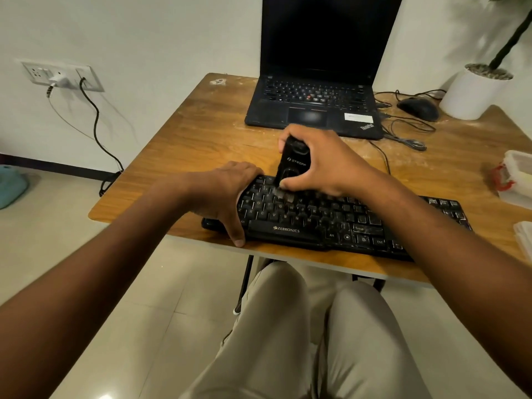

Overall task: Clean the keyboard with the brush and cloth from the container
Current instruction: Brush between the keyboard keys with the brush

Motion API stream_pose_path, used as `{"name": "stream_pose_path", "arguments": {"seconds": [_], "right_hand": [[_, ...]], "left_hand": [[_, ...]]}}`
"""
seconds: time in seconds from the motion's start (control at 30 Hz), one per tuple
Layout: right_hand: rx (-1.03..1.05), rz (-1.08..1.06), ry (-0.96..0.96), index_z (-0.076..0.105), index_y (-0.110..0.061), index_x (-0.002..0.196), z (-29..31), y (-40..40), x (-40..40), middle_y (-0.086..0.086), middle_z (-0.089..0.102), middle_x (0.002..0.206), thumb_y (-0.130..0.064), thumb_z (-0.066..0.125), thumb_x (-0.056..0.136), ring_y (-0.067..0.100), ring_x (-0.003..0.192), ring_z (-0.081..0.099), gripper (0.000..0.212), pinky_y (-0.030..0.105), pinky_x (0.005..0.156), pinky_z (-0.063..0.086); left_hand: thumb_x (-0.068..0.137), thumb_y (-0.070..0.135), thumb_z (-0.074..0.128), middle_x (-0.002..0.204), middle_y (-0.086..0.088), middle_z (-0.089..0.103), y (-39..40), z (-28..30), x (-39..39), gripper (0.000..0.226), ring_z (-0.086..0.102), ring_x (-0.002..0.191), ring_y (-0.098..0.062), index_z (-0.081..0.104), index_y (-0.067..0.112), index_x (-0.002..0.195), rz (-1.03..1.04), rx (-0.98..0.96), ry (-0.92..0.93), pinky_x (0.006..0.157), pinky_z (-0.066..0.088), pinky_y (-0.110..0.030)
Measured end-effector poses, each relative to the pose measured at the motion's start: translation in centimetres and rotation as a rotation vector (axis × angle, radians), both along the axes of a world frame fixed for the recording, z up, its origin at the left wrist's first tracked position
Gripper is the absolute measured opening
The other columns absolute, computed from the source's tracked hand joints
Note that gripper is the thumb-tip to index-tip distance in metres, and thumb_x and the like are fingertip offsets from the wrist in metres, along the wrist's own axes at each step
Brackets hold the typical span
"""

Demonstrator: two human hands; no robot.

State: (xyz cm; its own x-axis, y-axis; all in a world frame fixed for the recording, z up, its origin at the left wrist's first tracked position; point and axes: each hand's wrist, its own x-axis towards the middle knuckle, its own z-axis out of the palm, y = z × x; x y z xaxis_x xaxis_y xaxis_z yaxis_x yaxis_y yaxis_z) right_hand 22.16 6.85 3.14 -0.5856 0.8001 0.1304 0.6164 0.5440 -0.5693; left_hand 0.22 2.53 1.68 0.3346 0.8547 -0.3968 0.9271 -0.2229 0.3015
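Head camera looks down on a wooden table set against a white wall, its top scuffed and dusty. At the far edge sits an open black laptop with a dark screen; the word ThinkPad is printed at its near right corner, beside a white sticker too blurred to read. A white plant pot stands to the right of it, filled with pebbles. Along the near edge of the table lies a black keyboard, dusty across its keys, with ZEBRONICS in white on the front strip, and key legends such as Alt, Ctrl and Shift legible. A person sits before it, knees in pale trousers below the table edge. The left hand grips the left end of the keyboard, fingers curled over the far edge, thumb against the near one. The right hand holds a black brush upright, fingers wrapped round its body, bristles down on the upper left keys; white lettering on it is too blurred to make out. A black mouse rests beside the pot, its cable looping over the table. At the right edge a clear plastic container with a red clip shows partly, with a white cloth just nearer.
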Motion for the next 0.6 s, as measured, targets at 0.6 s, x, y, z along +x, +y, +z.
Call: {"name": "stream_pose_path", "arguments": {"seconds": [0.6], "right_hand": [[0.083,-0.098,-0.017,0.054,-0.034,0.112,0.0,2.4,1.7,-0.008,0.064,0.099,-0.019,0.090,0.073,0.016,0.085,0.067,0.056,0.033,0.063,0.059]], "left_hand": [[0.053,0.035,0.101,0.157,0.006,0.029,-0.2,0.2,0.0,0.134,0.027,0.143,-0.017,0.019,0.026,0.159,-0.006,-0.004,-0.011,0.119,0.029,-0.038]]}}
